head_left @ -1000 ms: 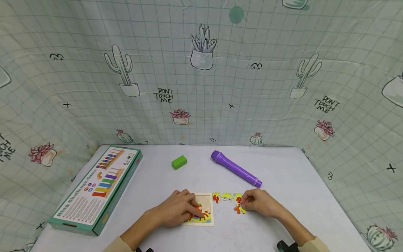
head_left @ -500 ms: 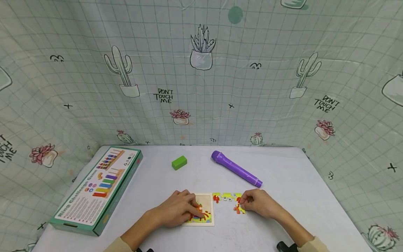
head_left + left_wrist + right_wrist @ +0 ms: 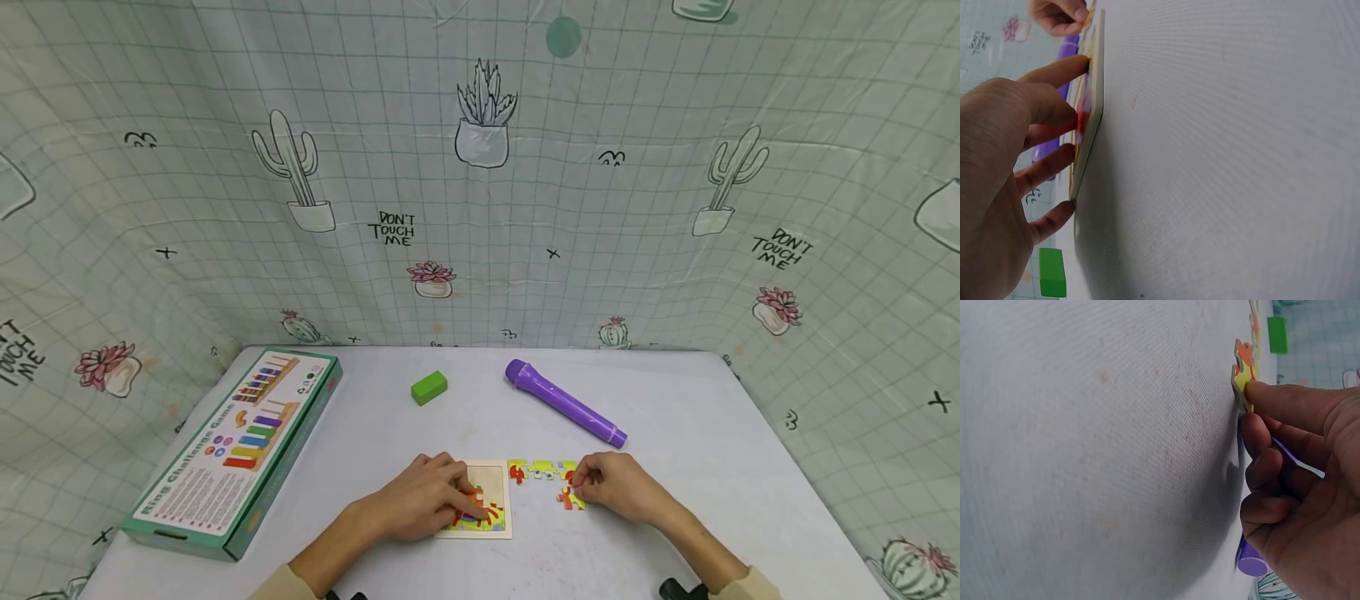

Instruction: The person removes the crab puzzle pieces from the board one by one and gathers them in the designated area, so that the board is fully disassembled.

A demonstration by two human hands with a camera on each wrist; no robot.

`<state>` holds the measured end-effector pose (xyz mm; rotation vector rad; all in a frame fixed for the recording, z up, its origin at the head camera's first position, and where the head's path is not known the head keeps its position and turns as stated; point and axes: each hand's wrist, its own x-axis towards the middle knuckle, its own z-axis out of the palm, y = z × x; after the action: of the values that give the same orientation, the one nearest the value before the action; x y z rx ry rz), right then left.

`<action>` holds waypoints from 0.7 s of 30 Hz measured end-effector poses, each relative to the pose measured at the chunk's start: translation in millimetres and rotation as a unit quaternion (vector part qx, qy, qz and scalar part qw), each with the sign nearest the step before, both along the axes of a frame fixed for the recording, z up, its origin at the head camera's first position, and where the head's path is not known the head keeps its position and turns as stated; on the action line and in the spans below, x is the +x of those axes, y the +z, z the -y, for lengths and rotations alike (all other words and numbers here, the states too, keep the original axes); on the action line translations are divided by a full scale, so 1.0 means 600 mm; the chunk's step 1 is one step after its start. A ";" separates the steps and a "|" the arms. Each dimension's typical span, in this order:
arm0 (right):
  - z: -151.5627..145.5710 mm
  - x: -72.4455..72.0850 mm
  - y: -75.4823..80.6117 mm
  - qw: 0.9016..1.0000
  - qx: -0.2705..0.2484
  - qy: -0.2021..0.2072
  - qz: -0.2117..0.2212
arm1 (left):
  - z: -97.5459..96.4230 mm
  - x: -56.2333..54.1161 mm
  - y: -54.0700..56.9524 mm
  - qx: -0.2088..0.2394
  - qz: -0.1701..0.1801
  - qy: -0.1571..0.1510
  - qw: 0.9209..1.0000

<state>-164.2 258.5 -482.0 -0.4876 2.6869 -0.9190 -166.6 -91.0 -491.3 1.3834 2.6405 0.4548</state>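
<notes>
A square wooden jigsaw tray (image 3: 507, 521) with a light rim lies on the white table in the head view. Orange, red and yellow pieces fill its lower part. My left hand (image 3: 420, 500) rests on it, fingertips spread over the pieces and the little finger at the edge in the left wrist view. To the right, my right hand (image 3: 618, 485) pinches a yellow and orange jigsaw piece (image 3: 1244, 374) between thumb and index finger, the piece tilted up off the table. Its other fingers are curled. More jigsaw pieces (image 3: 543, 469) lie in a row beside the tray, close to this hand.
A green block (image 3: 429, 387) and a purple toy microphone (image 3: 566, 404) lie farther back. On the left is a flat Ring Challenge Game box (image 3: 232, 450). A cactus-printed cloth (image 3: 480, 208) hangs behind the table.
</notes>
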 end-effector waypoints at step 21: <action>0.004 0.001 0.002 1.000 0.011 -0.001 0.002 | 0.006 0.000 0.002 0.002 0.015 -0.001 1.000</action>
<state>-163.5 256.4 -480.6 -0.4782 2.6916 -0.8893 -166.9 -94.8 -490.3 1.3691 2.6157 0.4781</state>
